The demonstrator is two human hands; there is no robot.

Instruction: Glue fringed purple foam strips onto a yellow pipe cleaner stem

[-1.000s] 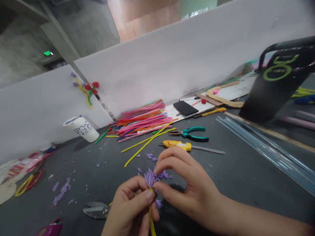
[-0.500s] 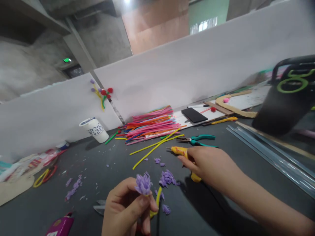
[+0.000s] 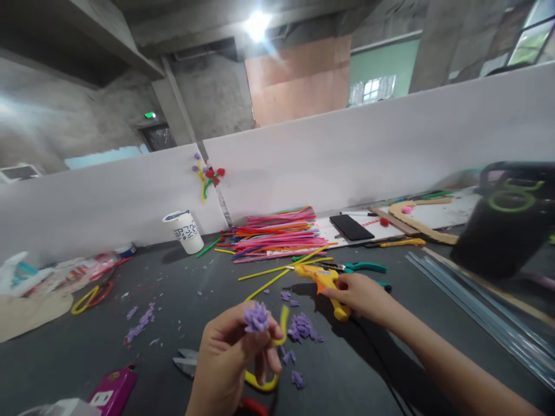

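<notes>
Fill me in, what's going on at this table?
A person's left hand holds up a small purple flower head in its fingertips. The right hand grips a yellow glue gun, its nozzle apart from the flower head. Loose purple pieces lie on the dark table between the hands, with a bundle of colored stems farther back.

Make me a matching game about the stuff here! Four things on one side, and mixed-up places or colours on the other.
Things:
1. glue gun
2. purple flower
3. cup
4. phone

Places or colours:
A. mostly white
B. in the left hand
C. black, lying flat
D. in the right hand

Pairs: 1-D, 2-B, 3-A, 4-C
</notes>
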